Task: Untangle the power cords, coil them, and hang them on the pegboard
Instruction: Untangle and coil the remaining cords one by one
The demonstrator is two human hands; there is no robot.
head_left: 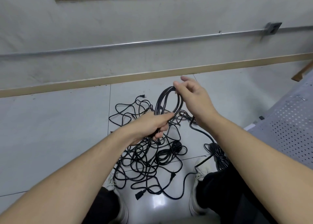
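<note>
A tangle of black power cords [145,159] lies on the tiled floor between my feet. Above it I hold a coil of black cord [166,100], several loops tall. My left hand [152,127] grips the bottom of the coil with curled fingers, the index finger stretched along it. My right hand [191,94] pinches the top of the coil between thumb and fingers. A second bundled black cord [218,153] lies on the floor by my right shoe. The pegboard is not in view.
A grey wall with a metal conduit [152,41] and a beige skirting board [152,74] runs behind the cords. A perforated metal bench seat [288,127] stands at the right. My white shoes [201,169] flank the pile. Loose plugs [140,194] lie near my feet.
</note>
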